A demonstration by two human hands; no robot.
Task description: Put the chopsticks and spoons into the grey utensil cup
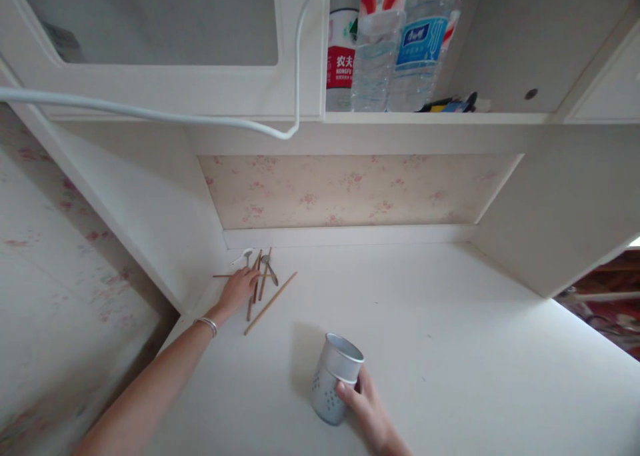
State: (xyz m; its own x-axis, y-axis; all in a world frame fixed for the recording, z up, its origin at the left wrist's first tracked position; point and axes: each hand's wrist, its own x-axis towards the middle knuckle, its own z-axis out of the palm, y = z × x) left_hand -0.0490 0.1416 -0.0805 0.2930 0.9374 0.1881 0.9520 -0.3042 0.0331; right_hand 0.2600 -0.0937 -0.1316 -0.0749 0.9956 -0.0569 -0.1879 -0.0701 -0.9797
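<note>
My left hand (pixel 241 289), with a bracelet at the wrist, reaches to the back left of the white surface. Its fingers curl down over a loose pile of wooden chopsticks (pixel 263 286) and metal spoons (pixel 273 274); what lies between the fingertips is hidden. One chopstick (pixel 270 304) rests apart, just right of the pile. Near the front, my right hand (pixel 369 406) grips a grey metal utensil holder (pixel 333 379) with punched holes. The holder leans slightly, its mouth facing up and away; its inside shows only in part.
Overhead, an open cabinet shelf (pixel 440 118) carries several plastic bottles (pixel 420 43). A white cable (pixel 200 119) hangs across the upper left. Side panels (pixel 565 203) and a floral back wall (pixel 345 189) enclose the surface (pixel 450 349).
</note>
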